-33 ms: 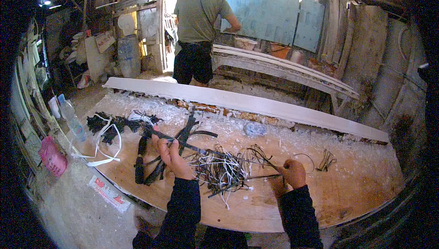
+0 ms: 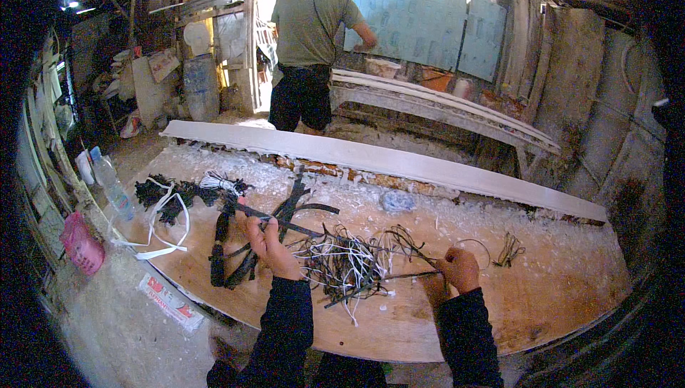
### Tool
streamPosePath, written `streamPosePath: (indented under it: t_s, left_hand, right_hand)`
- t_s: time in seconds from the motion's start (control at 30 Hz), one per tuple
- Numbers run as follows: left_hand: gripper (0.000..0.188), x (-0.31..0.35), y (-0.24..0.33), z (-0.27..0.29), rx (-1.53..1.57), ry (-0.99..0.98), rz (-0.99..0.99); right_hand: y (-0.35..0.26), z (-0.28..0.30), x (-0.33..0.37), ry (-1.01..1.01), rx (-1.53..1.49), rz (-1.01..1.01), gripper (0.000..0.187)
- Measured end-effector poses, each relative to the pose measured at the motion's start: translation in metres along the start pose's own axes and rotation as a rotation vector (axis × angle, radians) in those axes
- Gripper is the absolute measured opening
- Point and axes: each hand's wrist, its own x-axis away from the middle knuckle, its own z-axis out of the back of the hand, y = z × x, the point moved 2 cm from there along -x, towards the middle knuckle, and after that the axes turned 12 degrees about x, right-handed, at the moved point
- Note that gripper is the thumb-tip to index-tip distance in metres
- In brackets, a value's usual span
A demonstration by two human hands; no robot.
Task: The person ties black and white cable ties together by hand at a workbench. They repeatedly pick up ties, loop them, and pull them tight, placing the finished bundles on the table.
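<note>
My left hand (image 2: 275, 249) is closed over the work board (image 2: 421, 317), pinching a flat black strip (image 2: 303, 231). The strip runs from the dark pieces on the left to a loose end over the tangle. Something small and bluish shows at the fingertips, too small to name. My right hand (image 2: 459, 269) is closed on thin dark cords (image 2: 407, 274) that reach toward the tangle. Between the hands lies a tangled heap of black and white cords (image 2: 342, 259). Left of my left hand are black strips (image 2: 246, 270) and a white-tied bundle of cords (image 2: 222, 185).
A long white beam (image 2: 385, 166) borders the board's far side. Near it lies a crumpled clear plastic piece (image 2: 397, 201); a small cord bunch (image 2: 509, 251) is at right. White strapping (image 2: 187, 225) hangs over the left edge. Beyond, a person (image 2: 307, 46) stands at another bench (image 2: 442, 110).
The black strip stretched toward my right hand before; now its end hangs loose just right of my left hand. Both hands have barely moved.
</note>
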Motion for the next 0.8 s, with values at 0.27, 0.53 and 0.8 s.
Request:
streamPosePath:
  t_s: [0.27,0.53,0.8]
  left_hand:
    - [0.013,0.000,0.003,-0.001,-0.093,-0.013,-0.026]
    - [0.008,-0.002,-0.001,-0.009,-0.276,-0.249,-0.136]
    - [0.005,0.033,-0.011,-0.030,0.192,-0.862,0.825]
  right_hand:
    - [0.025,0.010,-0.009,0.030,0.101,-0.102,0.028]
    - [0.033,0.003,-0.015,-0.022,0.094,-0.075,0.029]
    - [0.006,0.006,-0.005,-0.115,-0.093,0.050,0.040]
